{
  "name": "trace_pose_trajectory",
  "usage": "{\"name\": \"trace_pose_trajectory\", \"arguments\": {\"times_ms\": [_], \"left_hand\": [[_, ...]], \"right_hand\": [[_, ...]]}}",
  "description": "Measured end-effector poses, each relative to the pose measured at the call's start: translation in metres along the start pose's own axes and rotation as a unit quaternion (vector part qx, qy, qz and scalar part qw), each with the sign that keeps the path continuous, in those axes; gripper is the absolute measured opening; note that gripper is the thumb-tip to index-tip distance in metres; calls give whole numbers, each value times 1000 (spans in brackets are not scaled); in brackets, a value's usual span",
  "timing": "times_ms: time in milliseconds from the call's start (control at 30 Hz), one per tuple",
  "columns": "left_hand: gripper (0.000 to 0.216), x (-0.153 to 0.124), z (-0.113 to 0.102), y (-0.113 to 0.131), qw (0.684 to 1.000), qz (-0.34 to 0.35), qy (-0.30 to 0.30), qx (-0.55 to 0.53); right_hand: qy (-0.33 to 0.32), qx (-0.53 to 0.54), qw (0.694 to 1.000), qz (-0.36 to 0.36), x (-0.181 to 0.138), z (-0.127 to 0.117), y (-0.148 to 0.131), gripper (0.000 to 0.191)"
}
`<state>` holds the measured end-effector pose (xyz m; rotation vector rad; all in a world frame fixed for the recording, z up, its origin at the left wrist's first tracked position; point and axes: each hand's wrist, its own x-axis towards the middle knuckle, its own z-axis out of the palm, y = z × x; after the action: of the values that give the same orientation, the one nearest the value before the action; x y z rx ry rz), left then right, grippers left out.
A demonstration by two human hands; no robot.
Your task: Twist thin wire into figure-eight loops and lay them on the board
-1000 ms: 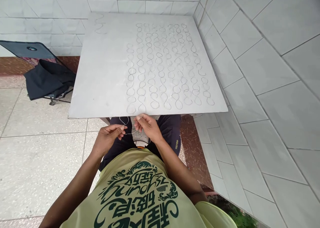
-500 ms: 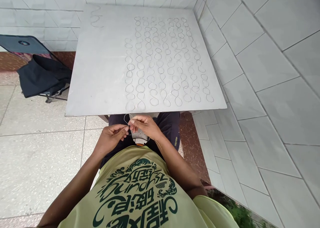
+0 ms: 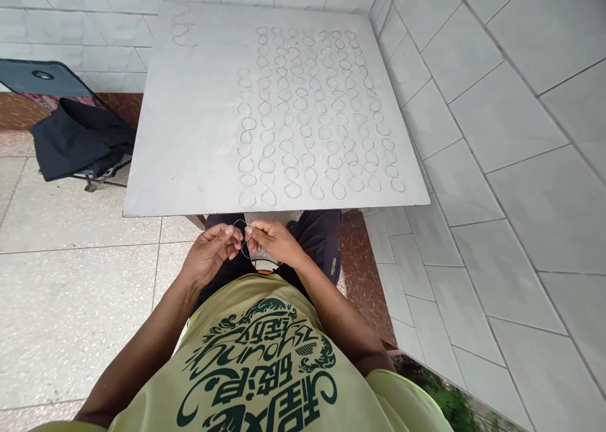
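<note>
A thin looped wire (image 3: 245,250) is held between my two hands, over my lap and just below the table's front edge. My left hand (image 3: 214,246) pinches it on the left, thumb against the index finger. From the other side my right hand (image 3: 271,239) grips the wire with thumb and forefinger. One curve of it rises above the fingertips and another hangs below them. On the white table (image 3: 189,135) lie several rows of thin figure-eight wire loops (image 3: 301,99), some closed and some partly open.
Wavy wire pieces (image 3: 184,28) lie at the table's far left corner. A folding chair (image 3: 47,78) with a dark cloth (image 3: 78,138) on it stands left of the table. A tiled wall (image 3: 473,135) runs close along the right side.
My left hand has risen slightly and turned, its fingertips moving a little up and left. The wire loop between my hands has shifted and turned. My right hand stays nearly in place.
</note>
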<state>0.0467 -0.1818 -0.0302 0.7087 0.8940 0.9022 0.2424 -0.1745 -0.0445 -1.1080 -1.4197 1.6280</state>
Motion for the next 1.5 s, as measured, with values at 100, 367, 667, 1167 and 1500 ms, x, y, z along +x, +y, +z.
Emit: {"name": "trace_pose_trajectory", "arguments": {"times_ms": [100, 367, 667, 1167, 1500], "left_hand": [[27, 0, -3, 2, 1000, -14, -22, -5], [24, 6, -19, 15, 991, -100, -84, -19], [28, 12, -15, 26, 991, -115, -66, 29], [26, 14, -18, 30, 996, -66, -41, 33], [26, 19, -17, 28, 997, -24, -46, 55]], "right_hand": [[-6, -48, 999, -16, -1, -1, 2, 36], [-10, -147, 987, -65, -4, -4, 4, 36], [82, -295, 943, -134, -2, 7, 6, 44], [206, -393, 878, -179, -18, 17, -7, 26], [186, -412, 881, -137, -29, 47, 0, 25]]}}
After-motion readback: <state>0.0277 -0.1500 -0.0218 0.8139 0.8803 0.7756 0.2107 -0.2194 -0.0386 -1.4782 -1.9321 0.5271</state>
